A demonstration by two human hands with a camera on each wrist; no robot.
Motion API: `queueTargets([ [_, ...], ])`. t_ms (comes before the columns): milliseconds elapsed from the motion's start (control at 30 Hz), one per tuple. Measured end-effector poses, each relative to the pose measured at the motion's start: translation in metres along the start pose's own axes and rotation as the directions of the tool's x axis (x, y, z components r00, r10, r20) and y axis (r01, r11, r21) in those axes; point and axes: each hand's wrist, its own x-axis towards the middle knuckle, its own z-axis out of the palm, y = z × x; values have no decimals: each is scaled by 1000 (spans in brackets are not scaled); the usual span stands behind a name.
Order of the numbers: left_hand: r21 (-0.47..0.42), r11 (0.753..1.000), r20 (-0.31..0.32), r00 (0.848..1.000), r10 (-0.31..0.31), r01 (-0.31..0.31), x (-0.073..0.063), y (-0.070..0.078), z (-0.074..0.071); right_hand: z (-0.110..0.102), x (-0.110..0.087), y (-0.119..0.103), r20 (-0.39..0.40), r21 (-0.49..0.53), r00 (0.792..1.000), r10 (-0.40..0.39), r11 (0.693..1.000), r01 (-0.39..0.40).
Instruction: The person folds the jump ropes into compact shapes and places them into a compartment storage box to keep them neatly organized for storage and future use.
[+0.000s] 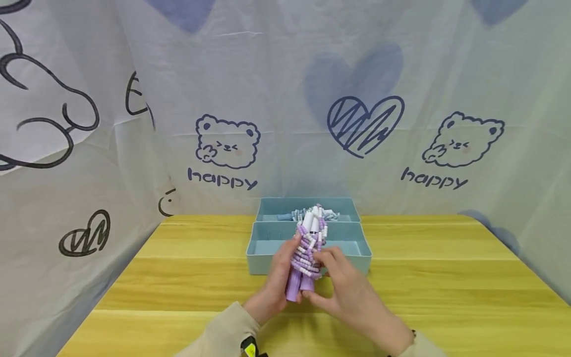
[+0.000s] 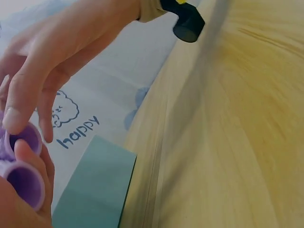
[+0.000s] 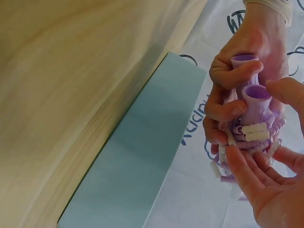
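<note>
A purple and white beaded jump rope (image 1: pixel 305 258) is bundled around its two handles, upright in front of the bins. My left hand (image 1: pixel 278 270) grips the bundle from the left side, its fingers curled round the handles in the right wrist view. From the right, my right hand (image 1: pixel 348 285) holds the beads with its fingertips, the thumb close to the lower end of a handle (image 1: pixel 308 283). The hollow purple handle ends (image 3: pixel 258 92) face the wrist cameras. White upper parts of the handles (image 1: pixel 308 219) stick out above the beads.
Just behind the hands stands a light blue bin (image 1: pixel 263 264) on the wooden table (image 1: pixel 187 282). A second bin (image 1: pixel 276 203) behind it contains a blue and white beaded jump rope (image 1: pixel 285 217). A printed curtain (image 1: pixel 285 99) hangs along the back and left.
</note>
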Motion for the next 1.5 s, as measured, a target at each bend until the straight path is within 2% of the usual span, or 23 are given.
queueTargets([
  [100, 40, 998, -91, 995, 52, -48, -2, 1, 1, -1, 2, -1, -2, 32, 999, -38, 999, 38],
  [200, 91, 993, -134, 987, 90, -78, -3, 1, 1, -1, 3, -1, -20, 33, 997, -76, 996, 77],
  [367, 150, 985, -126, 987, 103, -83, -5, -1, 0, 1, 3, -4, 15, -40, 996, -92, 995, 93],
  [433, 137, 988, -124, 988, 90, -73, -4, -3, -1, 3, 3, -5, 50, -68, 995, -87, 994, 90],
  [567, 48, 998, -132, 990, 53, -47, -1, -1, -9, 6, 2, -7, 120, -74, 989, -83, 993, 93],
  [600, 38, 998, -121, 991, 52, -47, 0, 0, -12, 6, 2, -8, 129, -57, 988, -86, 994, 94],
  [667, 68, 997, -56, 997, 49, -45, 1, 6, -20, 6, 2, -6, 119, -5, 989, -91, 996, 92],
  [733, 173, 984, 54, 998, 23, -32, 1, 16, -31, 4, 4, -3, 73, 68, 993, -92, 994, 87],
  [767, 255, 967, 110, 994, -4, -24, 1, 23, -38, 2, 5, -1, 45, 104, 995, -85, 991, 80],
  [800, 347, 938, 159, 986, -40, -18, 0, 31, -45, 0, 6, 1, 15, 138, 997, -76, 988, 73],
  [833, 446, 895, 205, 975, -86, -14, -2, 39, -52, -2, 7, 4, -14, 156, 998, -64, 986, 65],
  [900, 625, 780, 263, 945, -194, -14, -6, 56, -66, -7, 10, 10, -58, 155, 997, -41, 987, 49],
  [967, 755, 655, 276, 917, -288, -22, -10, 71, -76, -11, 11, 16, -74, 116, 997, -9, 993, 17],
  [1033, 840, 541, 272, 898, -346, -46, -14, 81, -82, -14, 11, 24, -74, 59, 997, 23, 998, -19],
  [1100, 887, 458, 258, 889, -379, -62, -16, 87, -83, -16, 12, 33, -50, 9, 996, 74, 997, -74],
  [1167, 919, 386, 239, 889, -389, -78, -16, 87, -81, -17, 12, 43, -9, -38, 990, 143, 989, -143],
  [1200, 932, 353, 230, 891, -391, -86, -16, 86, -79, -18, 12, 49, 13, -59, 984, 180, 982, -179],
  [1300, 955, 284, 199, 894, -401, -85, -13, 80, -71, -19, 14, 67, 94, -117, 954, 284, 955, -273],
  [1400, 971, 229, 161, 894, -419, -67, -10, 75, -64, -20, 20, 84, 161, -153, 923, 351, 932, -328],
  [1500, 980, 193, 133, 889, -439, -51, -9, 70, -60, -16, 30, 99, 218, -189, 899, 381, 920, -344],
])
